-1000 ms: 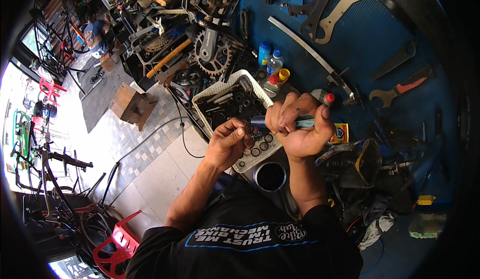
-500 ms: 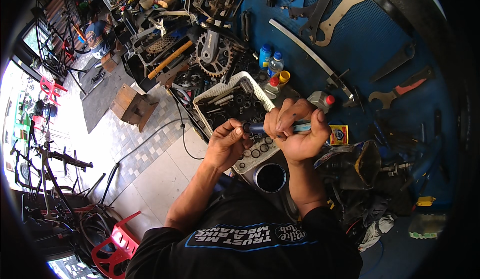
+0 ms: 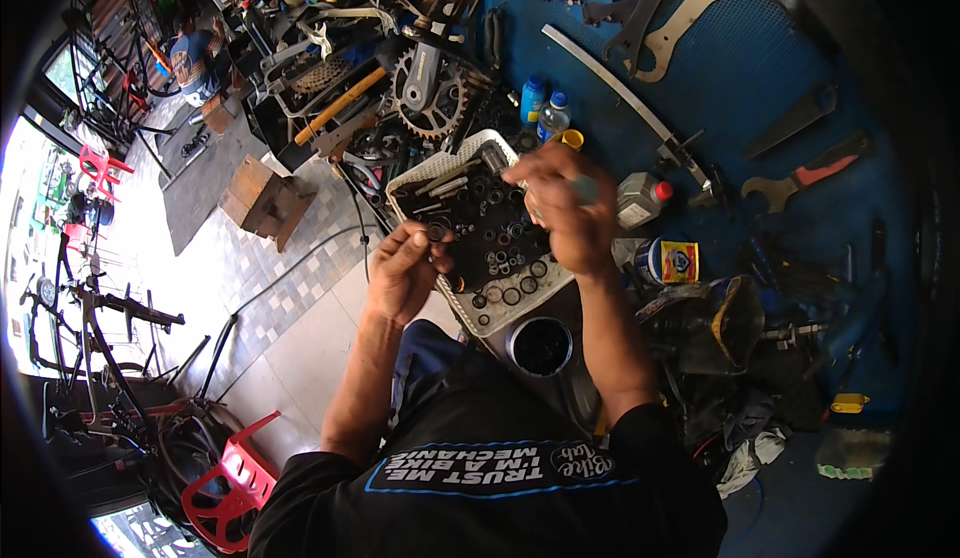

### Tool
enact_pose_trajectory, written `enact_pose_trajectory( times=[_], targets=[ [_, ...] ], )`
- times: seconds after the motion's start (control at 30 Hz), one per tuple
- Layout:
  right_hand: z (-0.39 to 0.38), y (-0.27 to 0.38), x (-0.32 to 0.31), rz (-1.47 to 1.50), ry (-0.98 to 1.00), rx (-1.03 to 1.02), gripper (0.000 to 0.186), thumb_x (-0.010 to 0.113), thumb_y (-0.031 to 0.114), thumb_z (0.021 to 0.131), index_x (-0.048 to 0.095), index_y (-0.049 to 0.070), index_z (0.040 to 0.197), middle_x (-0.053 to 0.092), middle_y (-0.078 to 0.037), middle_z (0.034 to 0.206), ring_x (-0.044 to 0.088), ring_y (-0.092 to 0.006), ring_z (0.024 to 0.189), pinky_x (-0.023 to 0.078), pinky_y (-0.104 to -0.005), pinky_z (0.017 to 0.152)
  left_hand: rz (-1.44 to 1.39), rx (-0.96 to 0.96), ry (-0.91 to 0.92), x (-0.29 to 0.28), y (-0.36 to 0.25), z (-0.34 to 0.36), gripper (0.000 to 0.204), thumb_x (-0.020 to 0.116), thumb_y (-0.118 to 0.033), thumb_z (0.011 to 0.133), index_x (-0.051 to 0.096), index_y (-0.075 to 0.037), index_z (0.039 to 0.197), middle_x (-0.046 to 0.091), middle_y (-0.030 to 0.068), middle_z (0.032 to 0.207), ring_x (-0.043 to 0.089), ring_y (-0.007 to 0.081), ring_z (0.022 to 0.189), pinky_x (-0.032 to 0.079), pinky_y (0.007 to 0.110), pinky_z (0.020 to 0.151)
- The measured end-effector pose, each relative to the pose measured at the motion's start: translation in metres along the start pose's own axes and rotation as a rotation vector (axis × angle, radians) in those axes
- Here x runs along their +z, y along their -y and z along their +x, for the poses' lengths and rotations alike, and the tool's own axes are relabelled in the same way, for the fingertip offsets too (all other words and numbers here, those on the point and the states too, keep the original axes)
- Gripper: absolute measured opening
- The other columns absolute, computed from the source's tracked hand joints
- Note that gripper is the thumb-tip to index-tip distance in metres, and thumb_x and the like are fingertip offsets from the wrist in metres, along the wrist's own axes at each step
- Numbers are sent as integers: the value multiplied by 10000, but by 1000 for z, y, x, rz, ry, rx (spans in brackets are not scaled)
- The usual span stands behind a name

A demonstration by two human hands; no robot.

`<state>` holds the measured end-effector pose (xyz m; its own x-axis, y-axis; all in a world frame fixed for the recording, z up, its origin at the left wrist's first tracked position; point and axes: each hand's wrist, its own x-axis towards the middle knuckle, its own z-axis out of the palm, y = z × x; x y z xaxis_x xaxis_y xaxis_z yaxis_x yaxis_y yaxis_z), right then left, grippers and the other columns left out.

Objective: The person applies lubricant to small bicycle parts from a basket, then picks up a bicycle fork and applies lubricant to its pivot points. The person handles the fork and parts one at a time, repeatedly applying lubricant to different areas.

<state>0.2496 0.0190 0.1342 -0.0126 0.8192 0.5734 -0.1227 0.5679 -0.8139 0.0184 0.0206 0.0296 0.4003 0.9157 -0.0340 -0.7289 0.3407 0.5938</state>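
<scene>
Between the thumb and fingers of my left hand [image 3: 400,273] is a small dark ring [image 3: 436,231], which looks like a bearing. My right hand [image 3: 572,220] is curled above the right side of a white plastic basket [image 3: 478,326], blurred by motion. A pale teal piece of a slim tool [image 3: 585,190] shows in its grip; the rest of the tool is hidden by the fingers. Below both hands, the basket holds small metal parts, rods and several loose rings [image 3: 512,296]. My two hands are apart, the ring clear of the tool.
A round tub [image 3: 514,356] with dark contents stands at the basket's near edge. Bottles [image 3: 553,118] and a grey container with a red cap [image 3: 640,201] stand to the right. Tools hang on a blue panel. A crankset [image 3: 428,98] lies beyond the basket. Another person [image 3: 195,58] crouches far left.
My hands have separated: the left moved left with the ring, the right lifted away toward the far side with the tool. Earlier, the tool's dark blue end was at the ring.
</scene>
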Motion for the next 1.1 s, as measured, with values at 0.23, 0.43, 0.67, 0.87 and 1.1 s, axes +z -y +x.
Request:
enact_pose_trajectory(
  times=[0.23,0.43,0.67,0.87,1.1],
  targets=[
    [-49,-114,2,-978,535,414,148,736,244,902,744,109,965,700,-131,970,705,-374,931,570,-461,803,30,105,-64,-33,-15,-14,100,686,-178,1017,689,-80,1032,715,81,1056,603,157,897,479,354,776],
    [-104,-155,18,-1218,830,345,129,636,145,887,737,67,903,716,-122,966,749,-368,840,606,-500,763,-2,78,-122,-47,-2,-20,90,664,-153,1028,679,-64,1032,709,102,1061,590,148,880,489,347,774],
    [-101,-159,14,-1227,784,476,111,660,147,896,729,59,892,712,-111,972,747,-357,870,602,-498,755,-20,70,-104,-43,1,-16,112,663,-153,1031,673,-52,1079,721,126,1077,595,146,868,499,341,784],
    [-33,-89,11,-358,240,484,118,776,153,931,747,50,979,724,-11,830,624,-93,751,502,-279,693,38,95,-78,-38,0,-11,105,665,-129,1029,684,-37,1075,731,111,1070,623,131,850,513,326,777],
    [-22,-45,45,-360,164,369,156,813,175,908,758,52,986,747,-11,848,621,-82,720,504,-272,663,88,102,-87,-24,1,-8,116,693,-104,1009,690,-16,1084,717,74,1011,651,140,854,539,340,774]
  ],
)
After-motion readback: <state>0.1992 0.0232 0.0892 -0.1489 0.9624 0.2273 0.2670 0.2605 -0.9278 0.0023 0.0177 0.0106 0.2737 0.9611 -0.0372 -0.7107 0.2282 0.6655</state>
